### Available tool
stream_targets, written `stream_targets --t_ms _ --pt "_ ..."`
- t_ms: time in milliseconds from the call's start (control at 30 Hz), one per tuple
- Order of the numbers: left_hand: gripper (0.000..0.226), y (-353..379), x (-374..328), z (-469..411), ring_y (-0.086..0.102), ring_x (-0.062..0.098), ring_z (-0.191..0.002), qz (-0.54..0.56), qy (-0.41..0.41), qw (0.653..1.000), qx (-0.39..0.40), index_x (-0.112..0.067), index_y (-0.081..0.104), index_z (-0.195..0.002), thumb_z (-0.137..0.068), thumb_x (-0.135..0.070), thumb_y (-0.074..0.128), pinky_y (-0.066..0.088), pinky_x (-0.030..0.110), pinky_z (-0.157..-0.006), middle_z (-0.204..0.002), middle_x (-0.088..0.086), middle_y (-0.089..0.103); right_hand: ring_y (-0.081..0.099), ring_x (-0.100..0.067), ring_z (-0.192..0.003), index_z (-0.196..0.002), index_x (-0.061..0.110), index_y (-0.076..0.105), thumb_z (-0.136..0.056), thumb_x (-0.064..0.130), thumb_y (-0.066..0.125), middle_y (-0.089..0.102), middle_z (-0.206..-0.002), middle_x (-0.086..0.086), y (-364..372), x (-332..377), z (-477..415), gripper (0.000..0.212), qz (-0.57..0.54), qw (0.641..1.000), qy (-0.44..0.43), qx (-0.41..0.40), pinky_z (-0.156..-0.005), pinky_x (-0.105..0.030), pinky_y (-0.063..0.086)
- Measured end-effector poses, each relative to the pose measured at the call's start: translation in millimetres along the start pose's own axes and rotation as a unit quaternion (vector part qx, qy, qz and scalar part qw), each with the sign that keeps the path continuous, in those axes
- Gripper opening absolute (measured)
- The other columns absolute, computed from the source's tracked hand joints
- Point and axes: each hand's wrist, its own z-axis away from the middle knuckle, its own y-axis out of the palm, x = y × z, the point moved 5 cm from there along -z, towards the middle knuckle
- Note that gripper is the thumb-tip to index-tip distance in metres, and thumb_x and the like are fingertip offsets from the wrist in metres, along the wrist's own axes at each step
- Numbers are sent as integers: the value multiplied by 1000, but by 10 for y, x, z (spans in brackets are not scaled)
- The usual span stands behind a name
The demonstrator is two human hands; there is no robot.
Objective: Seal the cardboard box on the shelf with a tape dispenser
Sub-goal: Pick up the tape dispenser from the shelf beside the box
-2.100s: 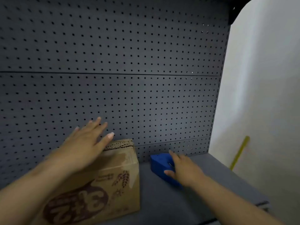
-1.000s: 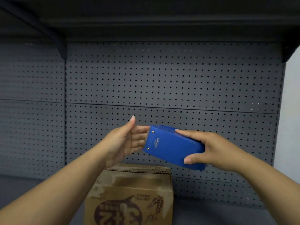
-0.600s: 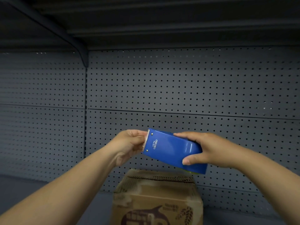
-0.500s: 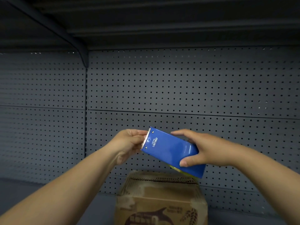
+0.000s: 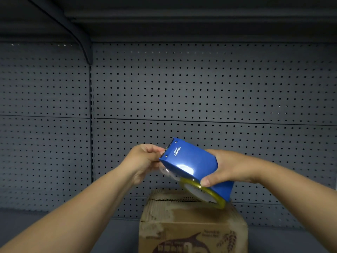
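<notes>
Two hands: left hand [image 5: 145, 161], right hand [image 5: 231, 167]
One blue tape dispenser [image 5: 189, 161]
One tape roll [image 5: 204, 194], yellowish, in dispenser
One cardboard box [image 5: 191, 225]
One shelf [image 5: 118, 232]
One bracket [image 5: 80, 41], upper left
Two pegboard back panels [image 5: 200, 84] side by side

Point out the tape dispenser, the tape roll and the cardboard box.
tape dispenser [image 5: 189, 161], head view, blue top face.
tape roll [image 5: 204, 195], head view, yellowish rim under the dispenser.
cardboard box [image 5: 191, 229], head view, front face.
</notes>
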Motion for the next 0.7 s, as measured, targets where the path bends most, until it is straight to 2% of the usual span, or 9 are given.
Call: stream_targets --t_ms 100,200,267,400,467,567,700 --pt "18 -3 25 -31 60 9 -41 10 11 1000 -21 -7 64 -75 -89 1 55 53 25 -54 -54 1 68 69 -7 -89 -104 33 60 -46 51 79 72 -99 12 -13 79 -47 64 82 996 4 -37 -85 -34 55" --pt "19 -141 1 -96 61 6 -41 41 14 998 -50 -9 63 -73 -89 -1 56 53 18 -47 -52 -2 69 63 3 -78 -101 35 57 -61 44 83 66 -91 18 -74 152 -13 49 173 983 8 -56 -68 -18 49" --pt "15 -269 -15 -128 64 7 -43 48 13 997 -54 -10 63 -76 -88 -4 58 55 18 -50 -58 0 71 62 4 -75 -102 36 57 -65 40 83 66 -89 19 -134 151 44 45 183 980 10 -72 -62 -13 46" --pt "14 -262 -35 -114 64 6 -44 48 21 998 -41 -11 62 -77 -88 -4 58 55 21 -56 -54 -1 72 61 4 -82 -109 43 54 -64 40 83 64 -94 21 -159 147 94 53 212 974 -2 -76 -69 -17 49" --pt "15 -222 -35 -88 64 5 -43 52 21 997 -47 -11 62 -76 -89 -4 58 54 23 -58 -52 -3 71 60 7 -78 -105 46 54 -63 40 83 63 -88 24 -204 150 101 51 227 971 -6 -77 -63 -13 45" --pt "16 -342 -10 -50 63 3 -43 61 22 995 -80 -12 63 -75 -89 -6 59 53 19 -55 -51 -4 71 58 10 -71 -105 46 56 -63 38 83 64 -82 23 -286 83 176 51 251 966 1 -61 -56 -7 42" --pt "12 -410 108 34 65 5 -46 42 10 996 -77 -11 64 -78 -88 -7 59 50 27 -70 -54 -3 72 62 4 -73 -107 43 57 -62 38 83 65 -83 23 -291 -43 258 52 254 967 9 -37 -62 -15 48"
